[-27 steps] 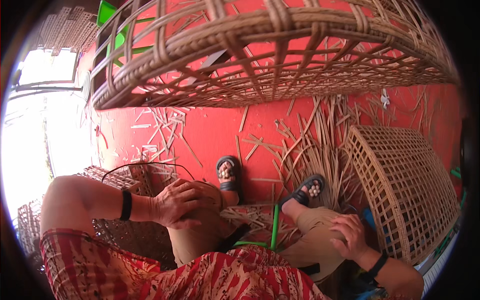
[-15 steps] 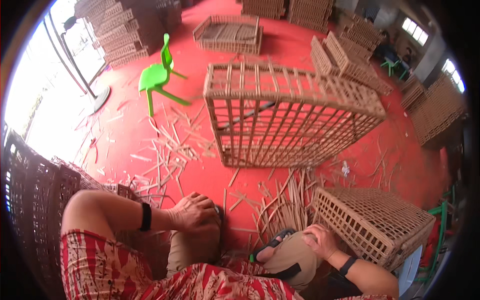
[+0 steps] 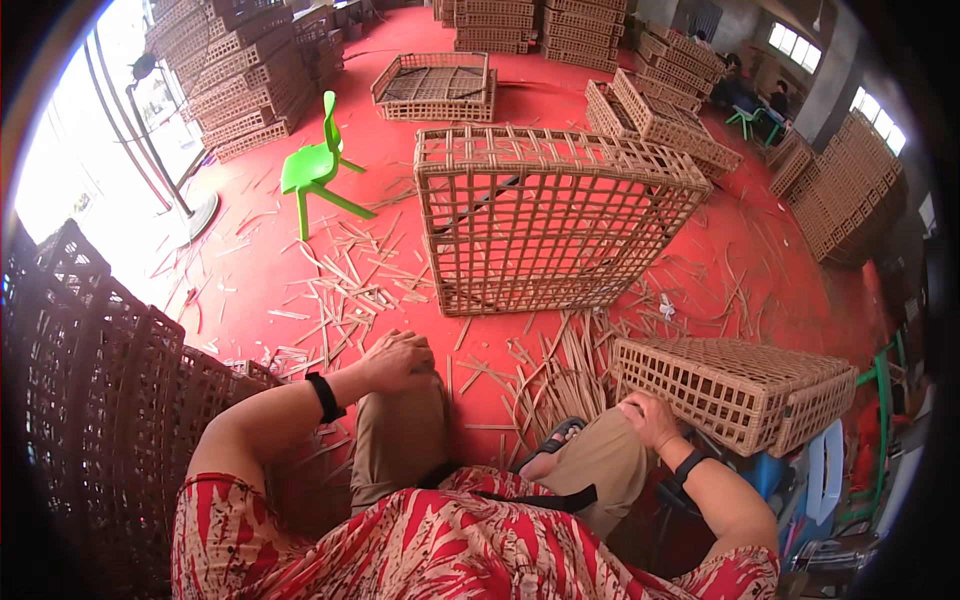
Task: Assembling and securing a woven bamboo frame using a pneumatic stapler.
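Left hand (image 3: 400,361) and right hand (image 3: 649,416) drape loosely over khaki-trousered knees (image 3: 598,455), the right beside one edge of a wicker basket (image 3: 740,380); cane strips (image 3: 574,372) litter the red floor (image 3: 478,408).

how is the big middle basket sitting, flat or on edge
On edge: the basket has a narrow side uppermost and its broad lattice face showing.
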Demonstrator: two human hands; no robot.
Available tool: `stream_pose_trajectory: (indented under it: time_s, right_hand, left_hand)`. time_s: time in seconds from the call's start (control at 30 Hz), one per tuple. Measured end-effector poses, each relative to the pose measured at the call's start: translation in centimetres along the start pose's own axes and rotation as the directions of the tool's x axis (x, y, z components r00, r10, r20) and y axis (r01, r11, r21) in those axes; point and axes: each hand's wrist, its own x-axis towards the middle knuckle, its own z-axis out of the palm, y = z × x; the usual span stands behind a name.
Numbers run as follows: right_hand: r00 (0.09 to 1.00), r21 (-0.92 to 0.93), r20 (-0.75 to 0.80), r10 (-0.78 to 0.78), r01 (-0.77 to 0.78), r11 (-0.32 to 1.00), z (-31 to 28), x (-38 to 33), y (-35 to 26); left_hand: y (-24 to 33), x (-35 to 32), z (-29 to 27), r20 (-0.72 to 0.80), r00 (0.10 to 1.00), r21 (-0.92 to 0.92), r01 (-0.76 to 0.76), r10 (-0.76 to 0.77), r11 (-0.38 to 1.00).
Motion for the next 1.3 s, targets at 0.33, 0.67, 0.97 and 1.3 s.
stream_pose_trajectory:
  time_s: [0.33,0.67,0.97,1.3]
  right_hand:
    - [0.995,0.018,-0.071,0.068,-0.067,0.998,-0.8,-2.4,1.1]
    - [0.989,0.071,-0.147,0.036,-0.026,0.997,-0.8,-2.6,1.4]
    - [0.982,0.094,-0.181,0.058,-0.041,0.995,-0.8,-3.1,2.1]
    - [0.986,0.066,-0.166,0.033,-0.022,0.998,-1.0,-2.4,0.8]
  left_hand:
    - [0.7,11.9,-4.9,0.053,0.998,-0.148,0.036,-0.029,0.988]
    - [1.2,26.1,-15.6,-0.656,0.753,0.196,0.106,0.05,0.975]
    - [0.0,30.0,-14.4,-0.572,0.81,0.408,0.145,0.129,0.901]
    - [1.8,28.5,-12.9,-0.598,0.717,0.527,0.014,0.358,0.85]
